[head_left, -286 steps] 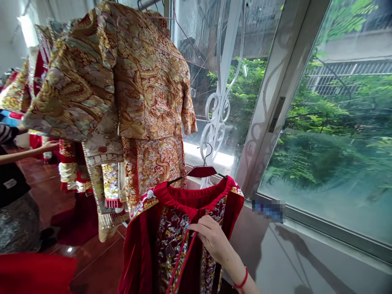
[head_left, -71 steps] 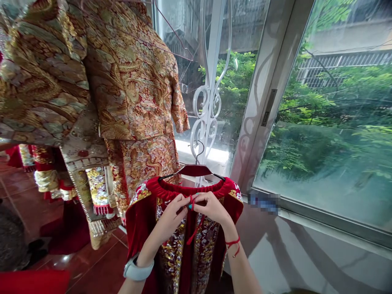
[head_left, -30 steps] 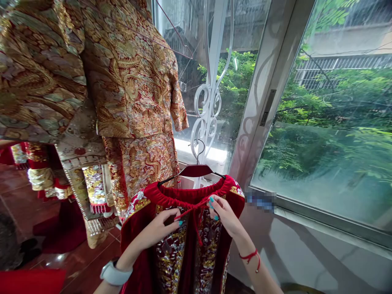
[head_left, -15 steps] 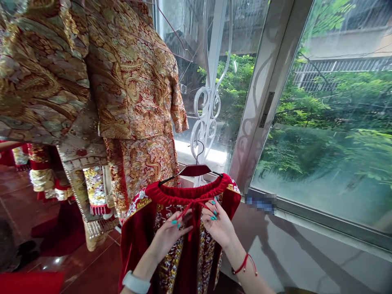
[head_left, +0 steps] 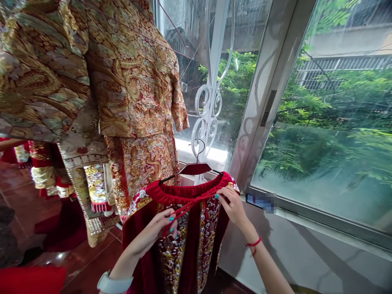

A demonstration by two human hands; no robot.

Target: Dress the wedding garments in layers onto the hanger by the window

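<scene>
A red velvet skirt (head_left: 190, 245) with a gathered waistband and gold and silver embroidery hangs in front of me from a dark red hanger (head_left: 196, 168). Red drawstring cords (head_left: 194, 200) run taut across its front, just under the waistband. My left hand (head_left: 167, 223) is closed on the cord at the left. On the right, my right hand (head_left: 230, 201) pinches the cord close to the waistband. The cords meet near the middle, and a loose end dangles there.
Gold brocade jackets (head_left: 134, 81) hang at the left, with more embroidered garments (head_left: 98, 183) below them. White scrolled ironwork (head_left: 205, 106) stands behind the hanger. Windows (head_left: 321, 155) fill the right side, and a phone-like object (head_left: 255, 201) lies on the sill. The floor (head_left: 88, 257) is reddish tile.
My hands have moved apart, left hand to the left and right hand to the right. The cords between them have drawn out straight, and the bow-like loops at the middle have gone.
</scene>
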